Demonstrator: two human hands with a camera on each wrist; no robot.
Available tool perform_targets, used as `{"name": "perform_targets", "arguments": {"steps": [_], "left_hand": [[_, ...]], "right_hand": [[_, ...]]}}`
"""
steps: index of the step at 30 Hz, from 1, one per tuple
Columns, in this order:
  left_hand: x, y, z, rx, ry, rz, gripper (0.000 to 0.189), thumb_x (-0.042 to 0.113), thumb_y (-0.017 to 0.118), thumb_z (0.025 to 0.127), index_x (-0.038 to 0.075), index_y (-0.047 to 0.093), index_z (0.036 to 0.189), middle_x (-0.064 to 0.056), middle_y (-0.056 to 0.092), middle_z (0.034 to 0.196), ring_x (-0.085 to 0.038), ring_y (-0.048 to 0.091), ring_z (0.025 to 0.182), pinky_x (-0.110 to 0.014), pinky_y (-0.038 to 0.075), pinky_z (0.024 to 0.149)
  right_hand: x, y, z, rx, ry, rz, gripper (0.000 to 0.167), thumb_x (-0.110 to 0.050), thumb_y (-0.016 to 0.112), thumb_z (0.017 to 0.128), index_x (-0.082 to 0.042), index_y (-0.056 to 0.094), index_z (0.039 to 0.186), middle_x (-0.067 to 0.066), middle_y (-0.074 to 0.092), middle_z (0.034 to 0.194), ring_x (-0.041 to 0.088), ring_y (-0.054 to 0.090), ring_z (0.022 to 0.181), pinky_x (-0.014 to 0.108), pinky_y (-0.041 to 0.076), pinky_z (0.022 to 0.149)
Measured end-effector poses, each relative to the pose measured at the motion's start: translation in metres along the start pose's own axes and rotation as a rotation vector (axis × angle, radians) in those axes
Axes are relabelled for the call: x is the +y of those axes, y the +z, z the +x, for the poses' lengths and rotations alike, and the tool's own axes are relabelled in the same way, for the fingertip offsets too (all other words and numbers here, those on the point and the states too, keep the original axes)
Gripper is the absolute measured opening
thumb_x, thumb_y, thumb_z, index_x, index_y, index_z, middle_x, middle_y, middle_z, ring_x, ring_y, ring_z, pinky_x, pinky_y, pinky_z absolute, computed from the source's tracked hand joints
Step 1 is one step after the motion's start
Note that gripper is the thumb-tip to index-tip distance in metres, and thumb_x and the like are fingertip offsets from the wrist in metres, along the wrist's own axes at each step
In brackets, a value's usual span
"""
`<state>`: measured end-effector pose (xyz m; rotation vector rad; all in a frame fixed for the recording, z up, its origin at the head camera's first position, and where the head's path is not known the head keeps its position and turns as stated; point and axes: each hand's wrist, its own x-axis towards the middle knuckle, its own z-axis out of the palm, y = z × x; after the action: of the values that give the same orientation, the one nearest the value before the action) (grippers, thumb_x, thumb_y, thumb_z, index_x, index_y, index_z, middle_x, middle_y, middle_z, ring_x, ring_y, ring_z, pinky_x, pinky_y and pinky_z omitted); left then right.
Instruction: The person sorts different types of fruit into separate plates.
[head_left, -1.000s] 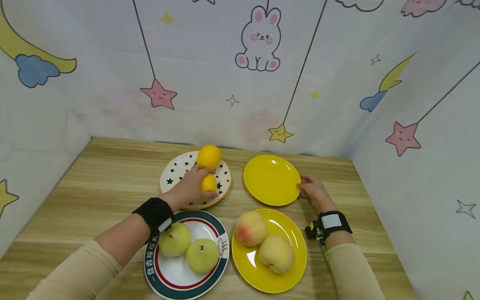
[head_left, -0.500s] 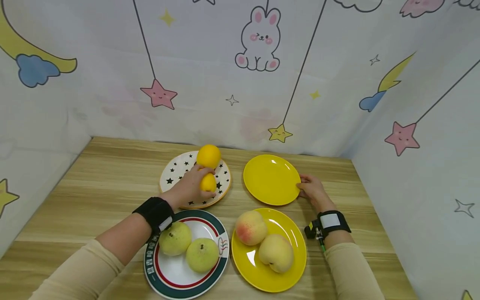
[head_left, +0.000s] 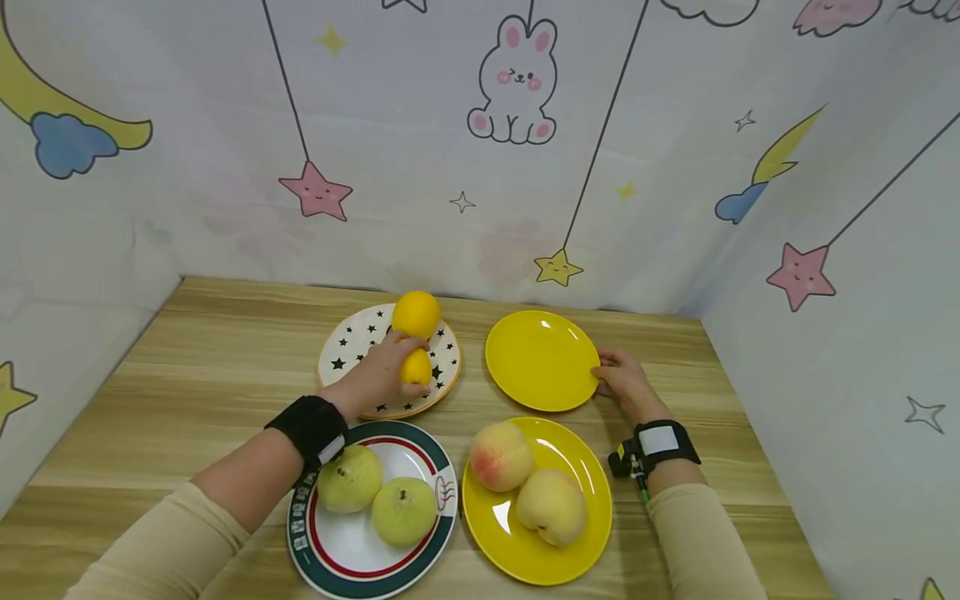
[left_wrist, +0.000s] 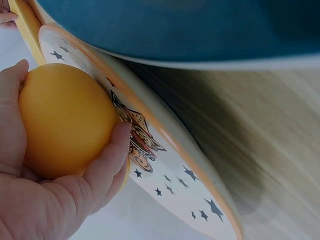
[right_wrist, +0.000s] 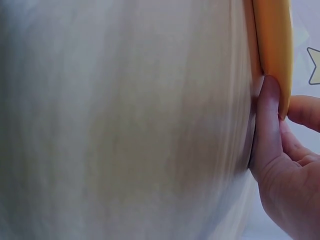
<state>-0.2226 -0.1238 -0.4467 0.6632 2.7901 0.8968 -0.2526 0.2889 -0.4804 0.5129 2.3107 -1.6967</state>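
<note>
My left hand [head_left: 373, 373] grips the nearer orange [head_left: 417, 367] over the white star-patterned plate [head_left: 345, 342]. In the left wrist view the fingers and thumb curl round that orange [left_wrist: 70, 120], close to the plate's face [left_wrist: 165, 175]. A second orange [head_left: 416, 315] sits just behind it on the same plate. To the right, my right hand [head_left: 628, 385] pinches the right rim of a bare yellow plate [head_left: 542, 360]. The right wrist view has the yellow rim [right_wrist: 276, 45] between thumb and fingers, low against the tabletop.
In front, a green-rimmed plate [head_left: 302, 542] holds two yellow-green pears [head_left: 403, 512], with my left wrist above its far edge. A nearer yellow plate [head_left: 517, 562] bears two peaches [head_left: 551, 507]. A patterned cloth wall [head_left: 420, 242] rises behind the wooden table [head_left: 217, 358].
</note>
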Motion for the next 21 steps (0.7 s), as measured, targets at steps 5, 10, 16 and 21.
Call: {"name": "perform_targets", "arguments": {"steps": [5,10,16,21], "left_hand": [[0.0005,0.0,0.0009,0.004,-0.005,-0.001,0.06,0.021,0.085,0.088,0.0,0.056,0.135,-0.029,0.045,0.136,-0.04,0.051,0.109,-0.056,0.048,0.098],[0.0011,-0.0007,0.0004,0.002,0.001,-0.011,0.059,0.019,0.085,0.088,0.0,0.056,0.135,-0.029,0.045,0.135,-0.039,0.052,0.108,-0.055,0.049,0.097],[0.0021,-0.003,0.0003,-0.009,-0.001,-0.04,0.059,0.019,0.084,0.088,0.0,0.055,0.136,-0.028,0.044,0.136,-0.039,0.053,0.108,-0.054,0.051,0.096],[0.0047,-0.0064,0.0011,-0.013,0.027,-0.03,0.059,0.02,0.085,0.088,-0.001,0.056,0.135,-0.028,0.046,0.134,-0.038,0.053,0.106,-0.053,0.051,0.095]], "right_hand": [[0.0008,-0.0015,0.0008,-0.011,-0.006,0.017,0.052,0.006,0.057,0.1,0.011,0.041,0.149,0.02,0.053,0.127,0.01,0.061,0.083,0.023,0.058,0.067],[0.0018,-0.0016,0.0019,-0.025,-0.012,0.034,0.052,0.007,0.056,0.1,0.012,0.041,0.149,0.022,0.054,0.13,0.009,0.063,0.081,0.024,0.059,0.068],[0.0023,-0.0044,0.0017,-0.047,-0.013,0.052,0.052,0.008,0.056,0.1,0.012,0.04,0.149,0.02,0.055,0.128,0.008,0.064,0.079,0.026,0.06,0.07],[0.0016,-0.0054,0.0028,-0.062,-0.006,0.077,0.053,0.007,0.056,0.1,0.011,0.04,0.15,0.016,0.057,0.123,0.007,0.064,0.079,0.026,0.06,0.071]]}}
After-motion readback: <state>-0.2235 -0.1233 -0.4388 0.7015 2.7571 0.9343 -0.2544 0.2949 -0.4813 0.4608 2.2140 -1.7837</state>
